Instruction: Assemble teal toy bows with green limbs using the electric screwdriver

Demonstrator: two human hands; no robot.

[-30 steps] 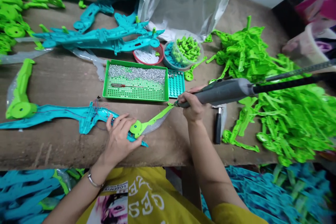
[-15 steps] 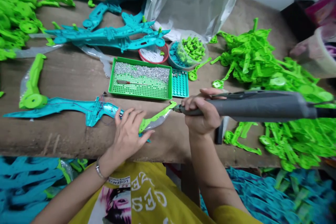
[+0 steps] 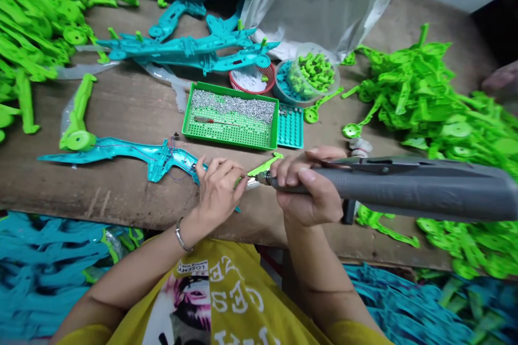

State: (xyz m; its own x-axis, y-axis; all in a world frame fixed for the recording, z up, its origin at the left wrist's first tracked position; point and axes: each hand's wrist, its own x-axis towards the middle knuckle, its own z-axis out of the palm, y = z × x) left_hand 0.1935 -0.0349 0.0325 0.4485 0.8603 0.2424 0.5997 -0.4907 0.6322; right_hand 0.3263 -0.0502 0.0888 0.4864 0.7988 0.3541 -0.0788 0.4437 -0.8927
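Note:
My right hand (image 3: 309,188) is wrapped round a grey electric screwdriver (image 3: 388,183), which lies nearly level and points left. Its bit reaches the thumb and fingertips of my left hand (image 3: 218,188). That hand's fingers are bent and drawn together over the right end of a blue plastic bow-shaped body (image 3: 121,148); whatever they pinch is hidden. Thin wires run along this body. From beneath the left hand a green plastic limb (image 3: 265,164) slants up to the right. Another green limb (image 3: 79,113) with a round hub stands at the body's left end.
Beyond my hands sits a green tray (image 3: 230,143) of screws with a small screwdriver (image 3: 214,121), beside a blue tray (image 3: 291,126). Behind are a red basket (image 3: 243,89) and tubs of small parts (image 3: 315,73). Green parts are heaped left and right (image 3: 457,118); blue bodies (image 3: 182,51) lie behind.
The electric screwdriver's bit has moved left from the green limb's tip to my left fingertips. My left fingers, spread before, have drawn together. The whole view has shifted a little.

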